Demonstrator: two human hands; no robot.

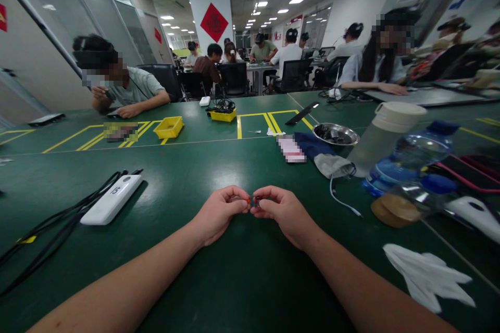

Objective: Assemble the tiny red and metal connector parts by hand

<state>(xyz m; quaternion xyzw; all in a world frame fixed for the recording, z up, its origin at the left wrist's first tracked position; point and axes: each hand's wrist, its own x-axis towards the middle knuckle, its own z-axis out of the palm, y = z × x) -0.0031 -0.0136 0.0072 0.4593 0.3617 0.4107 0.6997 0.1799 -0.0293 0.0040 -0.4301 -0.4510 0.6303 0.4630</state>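
Over the middle of the green table (187,166), my left hand (224,210) pinches a small orange-red piece (248,201) between thumb and fingers. Close beside it, my right hand (279,210) is closed on a small dark reddish piece (257,201). The fingertips of both hands face each other with a narrow gap between them. Most of each piece is covered by the fingers, so their exact kind cannot be made out.
To the left lie a white power bank (113,200) and black cables (70,218). Yellow trays (169,128) stand farther back. On the right are a metal bowl (336,134), a frosted bottle (385,135), plastic bottles (414,153) and a white tissue (429,276). A person (128,83) sits across.
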